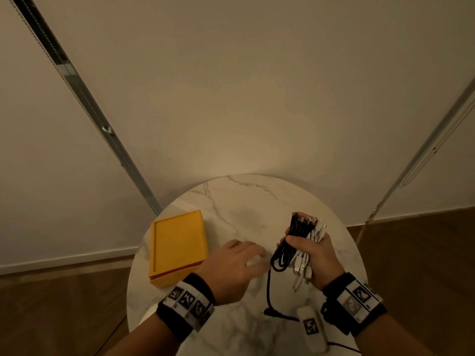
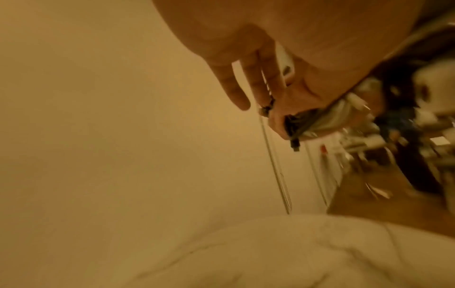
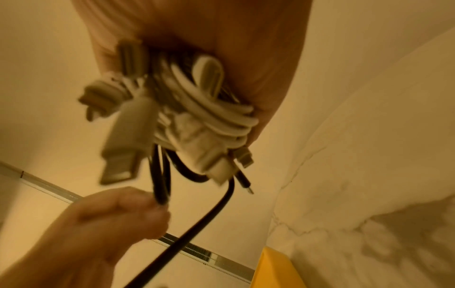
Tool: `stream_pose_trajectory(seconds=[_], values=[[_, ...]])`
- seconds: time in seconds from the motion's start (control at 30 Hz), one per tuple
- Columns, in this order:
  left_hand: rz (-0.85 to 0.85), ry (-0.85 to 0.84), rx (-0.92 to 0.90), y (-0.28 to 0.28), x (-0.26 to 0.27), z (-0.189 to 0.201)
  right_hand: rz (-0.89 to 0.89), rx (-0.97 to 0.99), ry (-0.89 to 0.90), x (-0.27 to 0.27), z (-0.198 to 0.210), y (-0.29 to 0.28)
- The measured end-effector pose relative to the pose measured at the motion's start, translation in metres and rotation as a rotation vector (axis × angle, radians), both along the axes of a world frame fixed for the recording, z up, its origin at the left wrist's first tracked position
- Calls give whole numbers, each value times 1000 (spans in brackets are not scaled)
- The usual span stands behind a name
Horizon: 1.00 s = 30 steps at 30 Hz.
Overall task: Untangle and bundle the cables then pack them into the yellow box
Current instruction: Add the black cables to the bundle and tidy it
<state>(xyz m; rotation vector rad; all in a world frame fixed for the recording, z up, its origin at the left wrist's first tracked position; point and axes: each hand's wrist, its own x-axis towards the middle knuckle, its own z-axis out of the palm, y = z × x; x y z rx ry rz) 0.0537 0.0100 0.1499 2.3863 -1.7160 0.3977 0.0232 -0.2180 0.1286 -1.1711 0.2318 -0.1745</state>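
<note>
On the round, grey-veined marble table (image 1: 231, 201), the right hand (image 1: 317, 255) is closed round a bundle of cables (image 1: 299, 242), smooth white cords and thin black ones folded into loops, with one black cord (image 1: 268, 286) trailing down onto the stone. The left hand (image 1: 231, 265) reaches toward the black loops with fingers loosely bent, perhaps touching one, though the wrist view is too blurred to say. The flat, rectangular yellow box (image 1: 180, 247) lies well left of the cables, before a plain pale wall (image 1: 244, 98) and wood floor (image 1: 416, 253).
</note>
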Motion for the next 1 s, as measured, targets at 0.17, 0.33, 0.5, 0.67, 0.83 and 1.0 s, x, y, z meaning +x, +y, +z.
stream_pose_trajectory(seconds=[0.17, 0.33, 0.5, 0.67, 0.83, 1.0], values=[[-160, -82, 177, 6, -19, -16, -103, -43, 38, 1, -1, 5], [-208, -46, 123, 3, -31, -30, -143, -70, 43, 3, -6, 8], [-94, 44, 128, 12, -18, -38, -140, -193, 6, 0, -7, 8], [288, 340, -288, 23, 6, -25, -72, -235, 24, -5, -9, 13], [562, 623, -597, 19, 19, -15, 11, -211, 12, -8, -5, 27], [680, 783, -672, 9, 30, -17, 26, -168, 27, -10, -3, 41]])
